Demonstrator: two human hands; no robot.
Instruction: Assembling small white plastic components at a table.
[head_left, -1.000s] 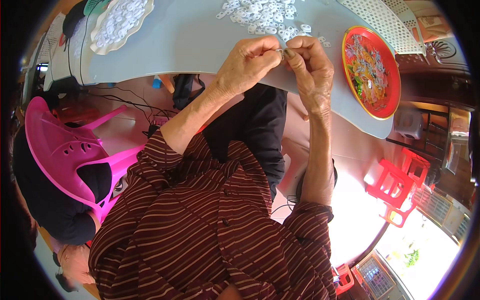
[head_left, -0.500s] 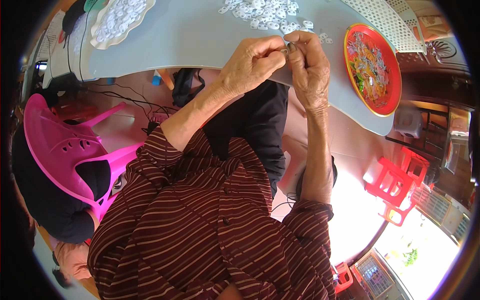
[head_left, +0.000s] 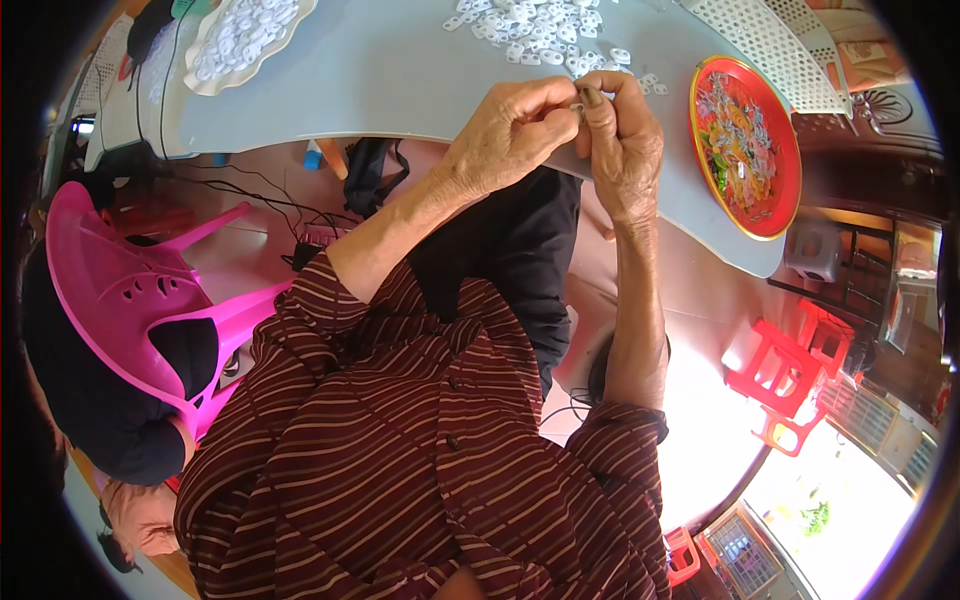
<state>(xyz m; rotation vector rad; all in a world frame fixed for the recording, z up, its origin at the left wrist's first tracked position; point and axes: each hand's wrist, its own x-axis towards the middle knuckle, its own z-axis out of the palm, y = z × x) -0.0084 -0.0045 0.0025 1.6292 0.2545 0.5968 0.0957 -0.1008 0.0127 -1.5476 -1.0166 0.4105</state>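
Note:
Over the near edge of the grey table [head_left: 370,90], my two hands meet fingertip to fingertip. My left hand [head_left: 515,135] is closed in a pinch between thumb and bent forefinger. Opposite it, my right hand [head_left: 625,150] also pinches, its dark-nailed thumb pressed toward the forefinger. Whatever small piece lies between them is too hidden to name. Just beyond the fingers spreads a heap of small white plastic pieces with holes [head_left: 545,35]. To the right, a red round tray with a gold rim [head_left: 789,170] holds many thin, silvery small parts.
A scalloped white dish [head_left: 202,88] of similar white pieces stands at the table's far left. White perforated baskets [head_left: 770,50] sit at the back right. A pink plastic chair [head_left: 110,290] is at my left, beside a person in dark clothing [head_left: 110,430]. Red stools [head_left: 775,370] stand at right.
Both hands have shifted slightly toward the right and nearer to me, still pinched together. The fingers have changed position a little. Tray and dish look unchanged.

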